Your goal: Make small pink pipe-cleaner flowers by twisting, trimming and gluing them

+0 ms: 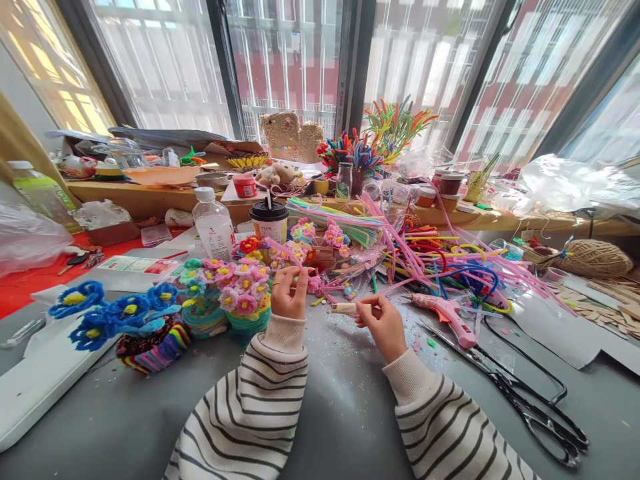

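My left hand (289,293) is closed, pinching a pink pipe cleaner (283,250) that rises up and left from its fingertips. My right hand (383,323) is closed on a short pale stick (344,308), which lies level between the two hands. A long pink strand runs from the right hand up and right toward the pile of pipe cleaners (430,250). Both hands hover over the grey table (340,393), just in front of a basket of pink pipe-cleaner flowers (245,293). Striped sleeves cover both forearms.
A blue-flower basket (135,323) sits at the left. A pink glue gun (447,313) and black scissors (530,400) lie at the right. A coffee cup (269,220), a water bottle (213,223) and a twine ball (595,257) stand farther back.
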`<state>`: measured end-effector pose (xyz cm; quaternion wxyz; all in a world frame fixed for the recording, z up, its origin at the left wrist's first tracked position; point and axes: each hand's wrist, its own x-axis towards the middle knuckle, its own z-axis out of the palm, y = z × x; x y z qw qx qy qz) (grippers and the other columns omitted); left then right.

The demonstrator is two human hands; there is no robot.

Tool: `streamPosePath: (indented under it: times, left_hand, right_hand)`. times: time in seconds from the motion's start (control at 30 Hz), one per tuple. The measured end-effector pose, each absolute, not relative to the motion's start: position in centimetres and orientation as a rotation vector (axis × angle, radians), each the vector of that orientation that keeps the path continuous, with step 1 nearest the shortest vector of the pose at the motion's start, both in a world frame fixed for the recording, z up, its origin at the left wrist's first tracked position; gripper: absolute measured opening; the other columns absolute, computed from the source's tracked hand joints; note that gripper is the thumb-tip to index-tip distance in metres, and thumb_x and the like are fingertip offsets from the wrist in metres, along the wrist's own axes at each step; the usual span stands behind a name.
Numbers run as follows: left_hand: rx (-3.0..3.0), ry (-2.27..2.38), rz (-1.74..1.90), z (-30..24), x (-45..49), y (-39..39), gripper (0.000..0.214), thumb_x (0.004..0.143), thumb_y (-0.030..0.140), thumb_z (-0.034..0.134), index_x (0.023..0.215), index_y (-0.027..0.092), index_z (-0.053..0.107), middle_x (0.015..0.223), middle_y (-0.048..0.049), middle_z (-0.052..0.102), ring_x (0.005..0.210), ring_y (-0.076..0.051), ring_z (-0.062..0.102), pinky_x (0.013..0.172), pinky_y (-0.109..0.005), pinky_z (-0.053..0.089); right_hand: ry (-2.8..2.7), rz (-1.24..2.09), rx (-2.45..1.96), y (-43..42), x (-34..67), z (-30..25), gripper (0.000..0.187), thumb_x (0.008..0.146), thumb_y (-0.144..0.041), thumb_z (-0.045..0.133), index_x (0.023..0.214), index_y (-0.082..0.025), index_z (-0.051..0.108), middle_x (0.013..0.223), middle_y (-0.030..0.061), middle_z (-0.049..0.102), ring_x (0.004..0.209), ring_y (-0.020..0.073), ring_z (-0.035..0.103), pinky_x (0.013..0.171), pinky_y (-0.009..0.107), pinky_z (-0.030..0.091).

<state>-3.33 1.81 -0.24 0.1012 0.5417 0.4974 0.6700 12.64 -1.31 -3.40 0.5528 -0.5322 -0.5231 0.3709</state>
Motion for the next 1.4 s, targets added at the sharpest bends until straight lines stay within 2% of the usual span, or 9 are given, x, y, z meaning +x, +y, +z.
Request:
streamPosePath:
  times: [0.27,0.4,0.5,0.67,0.8,0.9,1.03,1.2,1.4]
  left_hand:
    - [1.364,1.299,1.894,0.2,-2.9,1.6,0.025,0.070,0.036,0.044,0.073,0.014,0.055,0.075,-0.0047,0.057,0.050,-0.009,0.054,0.040,-0.018,0.044]
    - [1.444,1.364,1.846,0.3,-3.0,1.4,0.027,0.072,0.036,0.042,0.075,0.015,0.058,0.074,-0.0049,0.061,0.050,-0.009,0.054,0.040,-0.017,0.040]
    - [1.529,1.449,1.828,0.2,-3.2,1.4,0.025,0.070,0.036,0.046,0.073,0.016,0.060,0.072,-0.0034,0.061,0.052,-0.008,0.053,0.047,-0.017,0.041]
    - [1.536,1.415,1.812,0.1,-3.1,1.4,0.021,0.063,0.037,0.053,0.066,0.016,0.059,0.068,-0.0012,0.061,0.055,-0.009,0.053,0.054,-0.019,0.043]
    - [1.421,1.344,1.778,0.2,-2.9,1.4,0.021,0.063,0.037,0.054,0.064,0.016,0.055,0.060,-0.0002,0.060,0.048,-0.009,0.052,0.047,-0.018,0.042]
    - [1.355,1.262,1.778,0.1,-2.9,1.5,0.021,0.065,0.037,0.052,0.067,0.016,0.052,0.058,0.0001,0.060,0.043,-0.008,0.051,0.042,-0.018,0.041]
    - [1.337,1.208,1.816,-0.2,-3.0,1.8,0.019,0.063,0.034,0.054,0.068,0.016,0.052,0.059,0.0003,0.059,0.050,-0.010,0.055,0.052,-0.021,0.046]
    - [1.437,1.120,1.831,-0.2,-2.9,1.9,0.017,0.060,0.028,0.059,0.069,0.015,0.055,0.074,-0.0032,0.059,0.067,-0.012,0.057,0.062,-0.023,0.047]
    - [1.489,1.347,1.798,0.0,-2.9,1.5,0.015,0.057,0.029,0.060,0.067,0.017,0.059,0.068,-0.0019,0.061,0.060,-0.012,0.056,0.058,-0.023,0.046]
  right_hand:
    - [-1.205,0.940,-1.187,-1.5,11.8,-3.6,0.021,0.050,-0.028,0.066,0.060,-0.016,0.053,0.056,0.0005,0.059,0.048,0.0149,0.056,0.046,0.027,0.046]
    - [-1.022,1.040,-1.103,-1.5,12.0,-3.3,0.023,0.056,-0.032,0.062,0.069,-0.016,0.051,0.064,0.0005,0.059,0.061,0.0161,0.060,0.049,0.026,0.049]
    - [-0.812,1.151,-1.008,-1.2,12.9,-3.2,0.024,0.061,-0.033,0.059,0.078,-0.019,0.049,0.072,-0.0016,0.058,0.067,0.0112,0.059,0.054,0.020,0.050]
    - [-0.568,1.416,-0.831,-0.3,14.2,-3.4,0.021,0.062,-0.034,0.060,0.075,-0.020,0.053,0.060,-0.0047,0.054,0.051,0.0027,0.053,0.045,0.009,0.046]
    - [-0.525,1.541,-0.757,-0.4,14.3,-3.4,0.022,0.064,-0.037,0.058,0.071,-0.016,0.057,0.057,-0.0031,0.051,0.043,0.0010,0.047,0.040,0.006,0.043]
    - [-0.528,1.598,-0.715,-0.9,13.8,-3.1,0.021,0.063,-0.032,0.060,0.076,-0.015,0.058,0.061,-0.0014,0.053,0.046,0.0023,0.049,0.042,0.008,0.044]
    - [-0.654,1.579,-0.668,-1.4,13.1,-2.7,0.027,0.065,-0.033,0.057,0.086,-0.016,0.057,0.070,0.0008,0.057,0.059,0.0075,0.054,0.051,0.017,0.047]
    - [-0.748,1.466,-0.816,-1.4,12.8,-2.9,0.030,0.064,-0.040,0.056,0.081,-0.015,0.056,0.065,-0.0002,0.059,0.055,0.0067,0.053,0.052,0.018,0.044]
    - [-0.793,1.454,-0.884,-1.6,12.5,-2.7,0.031,0.055,-0.035,0.065,0.076,-0.015,0.053,0.072,0.0025,0.062,0.060,0.0095,0.057,0.055,0.020,0.045]
